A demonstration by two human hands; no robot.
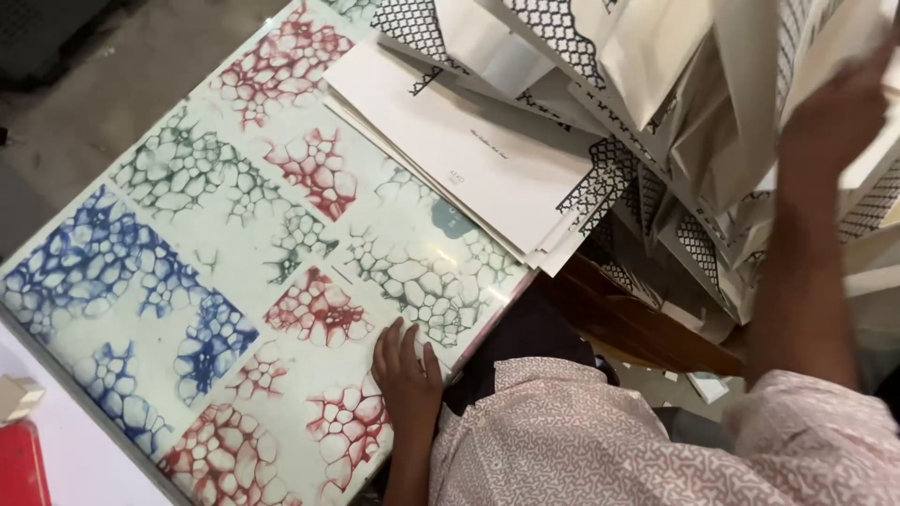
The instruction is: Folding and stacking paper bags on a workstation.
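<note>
My left hand (408, 370) lies flat, fingers apart and holding nothing, on the near edge of a tabletop (234, 253) printed with red, blue and green cell-like patterns. My right hand (839, 112) is raised at the upper right, blurred, against a loose heap of white folded card sheets with black lattice borders (656, 122). Its fingertips are lost among the sheets, so its grip is unclear. A neater stack of flat white sheets (469, 150) rests on the table's far side, beside the heap. My patterned pink sleeves fill the lower right.
A red object (19, 464) and a small beige block (17, 394) sit at the lower left beyond the table's edge. Grey floor (103, 84) shows at the upper left. A brown wooden piece (637, 323) lies under the card heap.
</note>
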